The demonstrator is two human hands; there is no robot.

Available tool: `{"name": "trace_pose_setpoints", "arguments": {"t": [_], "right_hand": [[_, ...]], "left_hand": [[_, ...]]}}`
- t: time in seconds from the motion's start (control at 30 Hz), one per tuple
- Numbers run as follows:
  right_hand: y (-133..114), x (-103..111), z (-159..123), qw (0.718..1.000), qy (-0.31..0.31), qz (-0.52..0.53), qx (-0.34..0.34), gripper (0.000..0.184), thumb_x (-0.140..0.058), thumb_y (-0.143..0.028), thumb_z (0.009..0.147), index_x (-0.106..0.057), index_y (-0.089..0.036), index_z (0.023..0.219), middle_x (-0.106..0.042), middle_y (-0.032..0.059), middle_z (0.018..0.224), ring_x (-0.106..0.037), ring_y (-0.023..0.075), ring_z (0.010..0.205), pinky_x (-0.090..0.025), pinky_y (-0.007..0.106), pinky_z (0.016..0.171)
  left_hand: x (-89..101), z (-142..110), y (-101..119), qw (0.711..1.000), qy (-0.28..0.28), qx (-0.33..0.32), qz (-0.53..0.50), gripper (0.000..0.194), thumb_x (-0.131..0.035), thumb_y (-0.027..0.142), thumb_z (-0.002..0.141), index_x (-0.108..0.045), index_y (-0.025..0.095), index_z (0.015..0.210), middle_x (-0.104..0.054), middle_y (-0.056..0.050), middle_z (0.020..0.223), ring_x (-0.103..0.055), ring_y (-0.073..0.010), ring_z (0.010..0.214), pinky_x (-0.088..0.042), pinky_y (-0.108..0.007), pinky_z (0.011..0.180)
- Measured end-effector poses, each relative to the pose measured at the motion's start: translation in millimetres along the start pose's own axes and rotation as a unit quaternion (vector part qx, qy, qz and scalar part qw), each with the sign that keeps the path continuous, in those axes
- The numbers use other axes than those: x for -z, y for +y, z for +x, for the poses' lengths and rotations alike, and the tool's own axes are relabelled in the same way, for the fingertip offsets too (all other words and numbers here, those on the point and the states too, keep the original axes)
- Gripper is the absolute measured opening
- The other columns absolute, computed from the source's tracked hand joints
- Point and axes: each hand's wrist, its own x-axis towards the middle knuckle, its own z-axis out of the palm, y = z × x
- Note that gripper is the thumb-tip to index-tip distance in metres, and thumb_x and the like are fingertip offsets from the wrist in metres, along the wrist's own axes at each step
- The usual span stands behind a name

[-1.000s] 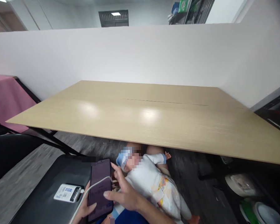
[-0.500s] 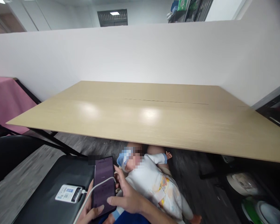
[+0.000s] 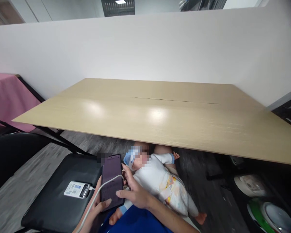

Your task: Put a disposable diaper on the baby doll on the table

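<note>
A smartphone with a dark screen is held upright low in the view. My left hand grips its left edge, thumb over the lower screen. Around the right edge curl the fingers of my right hand, whose thumb rests at the screen's lower right. A white cable crosses in front of the phone toward my right fingers. On my lap lies a small figure in a white outfit and a blue-and-white cap; whether it is a doll or a person I cannot tell.
A wooden table spans the view before a white partition. On the left, a white power bank with a plugged-in cable lies on a black chair. Under the table at right are dishes. A pink cloth hangs far left.
The camera has tilted slightly downward, so the scene sits higher in view. Both hands keep their hold on the smartphone, and the thumbs have hardly moved.
</note>
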Motion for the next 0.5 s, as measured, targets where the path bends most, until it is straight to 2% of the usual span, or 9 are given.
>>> {"name": "trace_pose_setpoints", "arguments": {"t": [0.07,0.17,0.27,0.37,0.5], "right_hand": [[-3.1,-0.7,-0.7,1.000,-0.004,0.003,0.008,0.104,-0.085,-0.039,0.089,-0.023,-0.027,0.171,-0.051,0.0123,0.160,-0.054,0.0292,0.138,-0.038,0.048,0.120],[-2.9,-1.1,-0.8,1.000,0.003,-0.009,0.016,0.101,-0.083,-0.037,0.090,-0.024,-0.027,0.171,-0.051,0.0125,0.162,-0.051,0.0298,0.145,-0.037,0.048,0.123],[2.1,-2.1,0.8,0.999,0.015,-0.032,0.026,0.099,-0.084,-0.036,0.090,-0.026,-0.027,0.170,-0.055,0.0129,0.158,-0.059,0.0282,0.136,-0.044,0.047,0.117],[6.4,-3.4,2.2,0.997,0.028,-0.057,0.043,0.095,-0.083,-0.035,0.092,-0.027,-0.026,0.168,-0.055,0.0133,0.159,-0.058,0.0281,0.139,-0.045,0.046,0.117],[6.3,-2.6,0.8,0.999,0.022,-0.037,0.027,0.087,-0.074,-0.034,0.097,-0.026,-0.026,0.170,-0.052,0.0132,0.163,-0.052,0.0282,0.148,-0.039,0.047,0.124]], "left_hand": [[-0.4,-0.4,-2.7,1.000,0.013,-0.007,0.014,0.108,-0.099,0.040,0.065,-0.054,0.025,0.161,-0.083,-0.012,0.123,-0.075,-0.0417,0.125,-0.065,-0.041,0.101],[2.2,6.8,-8.4,0.998,0.036,-0.039,0.024,0.114,-0.101,0.041,0.064,-0.049,0.027,0.164,-0.078,-0.011,0.138,-0.070,-0.0393,0.135,-0.063,-0.036,0.106],[7.2,18.9,-10.1,0.999,0.016,-0.023,0.015,0.118,-0.102,0.041,0.061,-0.048,0.029,0.165,-0.076,-0.012,0.143,-0.068,-0.0431,0.137,-0.062,-0.041,0.109],[10.2,25.6,-6.7,1.000,-0.022,0.013,-0.018,0.120,-0.103,0.039,0.058,-0.050,0.029,0.165,-0.079,-0.012,0.137,-0.069,-0.0460,0.134,-0.061,-0.046,0.111],[7.9,15.0,0.9,0.998,-0.016,0.027,-0.048,0.108,-0.096,0.039,0.071,-0.048,0.031,0.167,-0.075,-0.011,0.145,-0.067,-0.0427,0.139,-0.057,-0.047,0.117]]}}
